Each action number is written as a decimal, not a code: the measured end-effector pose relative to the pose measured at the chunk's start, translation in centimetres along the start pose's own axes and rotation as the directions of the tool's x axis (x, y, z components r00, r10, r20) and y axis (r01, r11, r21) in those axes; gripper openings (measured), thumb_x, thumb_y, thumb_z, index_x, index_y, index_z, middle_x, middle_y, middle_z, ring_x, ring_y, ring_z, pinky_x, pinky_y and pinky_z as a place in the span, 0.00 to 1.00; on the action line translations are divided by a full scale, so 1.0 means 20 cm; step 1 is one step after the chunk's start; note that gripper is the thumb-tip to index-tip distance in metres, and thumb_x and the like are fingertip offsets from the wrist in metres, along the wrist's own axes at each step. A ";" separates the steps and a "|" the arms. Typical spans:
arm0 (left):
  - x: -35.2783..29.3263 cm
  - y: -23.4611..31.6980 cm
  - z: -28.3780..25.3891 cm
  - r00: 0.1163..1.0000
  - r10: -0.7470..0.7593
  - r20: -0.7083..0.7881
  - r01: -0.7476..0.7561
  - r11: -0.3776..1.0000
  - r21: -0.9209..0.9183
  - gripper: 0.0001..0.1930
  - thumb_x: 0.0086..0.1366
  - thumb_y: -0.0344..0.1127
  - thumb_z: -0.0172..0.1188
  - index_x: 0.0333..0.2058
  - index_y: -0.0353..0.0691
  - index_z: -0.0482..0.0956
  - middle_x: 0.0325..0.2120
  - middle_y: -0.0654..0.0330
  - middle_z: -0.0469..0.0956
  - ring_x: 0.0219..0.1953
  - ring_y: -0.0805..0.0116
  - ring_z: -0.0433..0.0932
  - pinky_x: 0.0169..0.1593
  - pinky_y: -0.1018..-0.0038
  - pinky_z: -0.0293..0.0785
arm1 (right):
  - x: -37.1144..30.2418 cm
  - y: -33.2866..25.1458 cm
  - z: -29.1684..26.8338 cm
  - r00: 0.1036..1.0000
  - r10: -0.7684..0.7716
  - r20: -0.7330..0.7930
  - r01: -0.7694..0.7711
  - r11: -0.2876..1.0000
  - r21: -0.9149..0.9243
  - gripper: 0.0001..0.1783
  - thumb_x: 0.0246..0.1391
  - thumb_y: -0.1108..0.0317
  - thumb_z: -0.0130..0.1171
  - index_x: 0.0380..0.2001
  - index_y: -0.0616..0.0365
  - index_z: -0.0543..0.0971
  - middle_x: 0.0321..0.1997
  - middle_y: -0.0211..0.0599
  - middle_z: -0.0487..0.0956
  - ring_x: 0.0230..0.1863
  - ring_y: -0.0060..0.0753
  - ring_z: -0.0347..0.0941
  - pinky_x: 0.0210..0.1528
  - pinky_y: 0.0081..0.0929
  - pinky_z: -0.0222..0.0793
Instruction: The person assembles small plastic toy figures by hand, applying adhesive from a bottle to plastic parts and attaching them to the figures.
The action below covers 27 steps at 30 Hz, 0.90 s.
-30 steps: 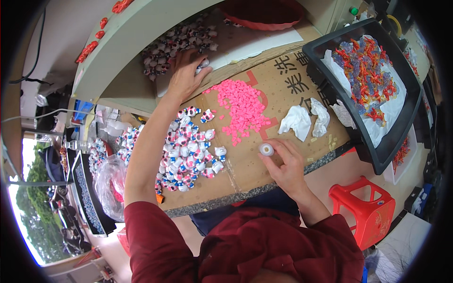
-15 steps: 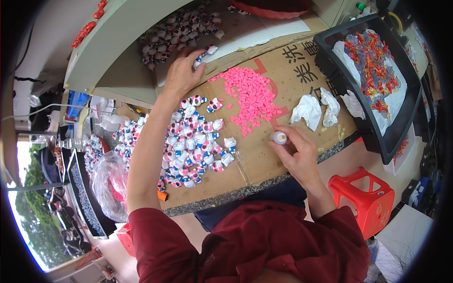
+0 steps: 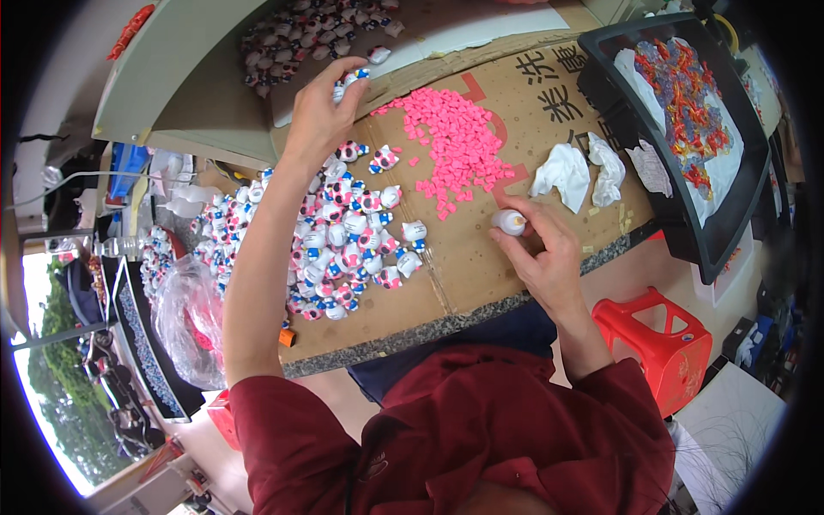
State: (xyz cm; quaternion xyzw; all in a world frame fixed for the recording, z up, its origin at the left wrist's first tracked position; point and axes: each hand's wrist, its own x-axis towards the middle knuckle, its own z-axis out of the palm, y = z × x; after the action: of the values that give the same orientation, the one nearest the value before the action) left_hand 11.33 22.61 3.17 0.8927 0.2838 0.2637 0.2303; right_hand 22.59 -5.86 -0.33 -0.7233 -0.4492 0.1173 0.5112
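At the edge of the shelf box, my left hand (image 3: 316, 118) is closed on a small white, blue and pink cat figurine (image 3: 350, 82). A single figurine (image 3: 378, 55) lies just beyond its fingertips, in front of a pile of similar figurines (image 3: 296, 43) inside the shelf. My right hand (image 3: 551, 256) grips a small white squeeze bottle (image 3: 510, 223) with its nozzle end up, low over the cardboard. Between the hands spreads a heap of tiny pink pieces (image 3: 455, 142). A large heap of cat figurines (image 3: 348, 240) covers the table beside my left forearm.
Crumpled white tissues (image 3: 562, 176) lie right of the pink pieces. A black tray (image 3: 738, 206) with red and clear pieces stands at the right. A clear plastic bag (image 3: 184, 322) is at the left, an orange object (image 3: 287, 337) by the table edge, a red stool (image 3: 661, 360) below right.
My left hand has drawn back slightly from the shelf with the figurine, leaving another figurine behind on the shelf. My right hand still holds the bottle in nearly the same place. The view has shifted slightly.
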 end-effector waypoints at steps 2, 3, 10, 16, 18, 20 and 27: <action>-0.09 0.09 -0.03 0.991 -0.111 0.068 0.123 0.970 -0.209 0.15 0.65 0.41 0.55 0.46 0.40 0.76 0.26 0.62 0.75 0.29 0.77 0.70 0.32 0.80 0.66 | 0.00 0.02 0.01 0.999 -0.035 -0.010 0.035 0.999 -0.021 0.16 0.42 0.71 0.68 0.37 0.60 0.79 0.33 0.38 0.78 0.30 0.36 0.75 0.31 0.27 0.70; -0.14 0.15 -0.04 0.968 -0.201 0.154 0.246 0.886 -0.393 0.16 0.66 0.43 0.54 0.46 0.38 0.75 0.25 0.64 0.75 0.28 0.80 0.70 0.29 0.83 0.65 | 0.00 0.03 0.01 0.997 -0.077 -0.022 0.076 0.996 -0.039 0.16 0.41 0.71 0.67 0.37 0.60 0.79 0.33 0.38 0.78 0.30 0.35 0.75 0.30 0.27 0.69; -0.66 0.55 -0.02 0.746 -0.386 0.543 0.661 0.326 -0.676 0.17 0.67 0.40 0.53 0.52 0.40 0.68 0.33 0.62 0.77 0.28 0.83 0.71 0.21 0.88 0.60 | 0.00 0.01 -0.01 1.000 -0.027 0.003 0.027 1.000 0.009 0.15 0.42 0.71 0.67 0.37 0.60 0.79 0.32 0.38 0.78 0.29 0.34 0.74 0.29 0.26 0.68; -0.91 0.71 0.15 0.965 -0.241 0.098 0.257 0.945 -0.203 0.13 0.55 0.30 0.64 0.40 0.35 0.78 0.30 0.54 0.77 0.30 0.61 0.76 0.36 0.71 0.72 | 0.09 0.05 -0.01 0.994 -0.024 0.106 0.026 1.000 -0.016 0.14 0.47 0.70 0.65 0.36 0.66 0.77 0.32 0.39 0.78 0.30 0.29 0.74 0.33 0.23 0.68; -0.95 0.69 0.18 0.964 -0.249 0.097 0.265 0.938 -0.222 0.13 0.55 0.31 0.65 0.39 0.36 0.78 0.31 0.54 0.77 0.31 0.59 0.77 0.36 0.69 0.73 | 0.15 0.01 0.04 0.898 0.146 0.416 -0.366 0.774 0.517 0.14 0.53 0.70 0.61 0.40 0.67 0.75 0.37 0.37 0.79 0.38 0.23 0.75 0.40 0.23 0.70; -0.98 0.65 0.20 0.977 -0.197 0.082 0.211 0.953 -0.216 0.15 0.53 0.32 0.67 0.40 0.39 0.78 0.33 0.55 0.78 0.33 0.58 0.78 0.36 0.68 0.75 | 0.15 -0.02 0.09 0.835 0.145 0.531 -0.473 0.681 0.558 0.14 0.56 0.70 0.59 0.42 0.66 0.73 0.41 0.37 0.78 0.42 0.23 0.74 0.44 0.24 0.70; -0.96 0.58 0.25 0.997 0.069 0.029 -0.051 0.908 -0.417 0.20 0.48 0.36 0.70 0.42 0.45 0.79 0.34 0.63 0.78 0.33 0.65 0.78 0.34 0.69 0.76 | 0.25 -0.01 0.15 0.791 0.200 0.579 -0.559 0.620 0.550 0.16 0.58 0.76 0.52 0.49 0.67 0.69 0.53 0.43 0.74 0.54 0.31 0.70 0.57 0.30 0.67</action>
State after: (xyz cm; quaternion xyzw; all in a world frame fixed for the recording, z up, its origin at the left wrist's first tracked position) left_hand 5.35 0.77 -0.60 0.8371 0.1885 0.3054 0.4128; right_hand 23.43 -0.03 -0.01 -0.5052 -0.3094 0.5553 0.5837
